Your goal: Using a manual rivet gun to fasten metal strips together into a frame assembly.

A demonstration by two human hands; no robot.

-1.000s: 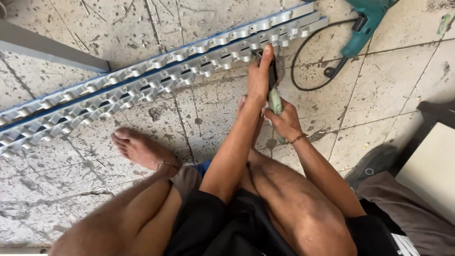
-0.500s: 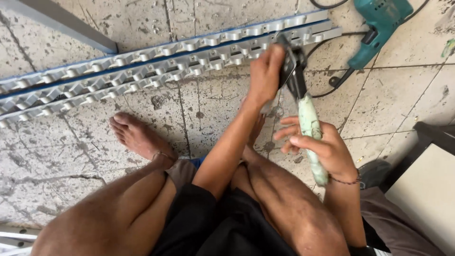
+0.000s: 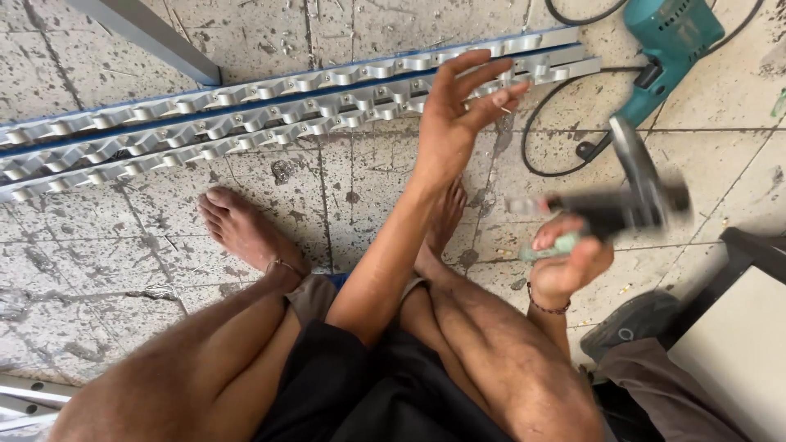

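My left hand (image 3: 455, 115) is lifted over the right end of a long ribbed aluminium rail with blue edges (image 3: 246, 123), fingers spread and holding nothing I can make out. My right hand (image 3: 569, 258), with a bracelet at the wrist, grips a hand tool (image 3: 610, 211) that has a pale green handle and a dark head. The tool is blurred and sits to the right of the rail, above the floor. I am sitting on the tiled floor with bare legs and feet (image 3: 246, 229) in front of me.
A teal power drill (image 3: 671, 37) with a black cord (image 3: 548, 139) lies at the top right. A grey metal bar (image 3: 147, 37) runs off the top left. A dark shoe (image 3: 647, 323) and a white board (image 3: 737, 360) are at the right. Metal chips litter the floor.
My right hand has pulled the tool away from the rail, to the right and down. My left hand has come off the tool head and opened above the rail.
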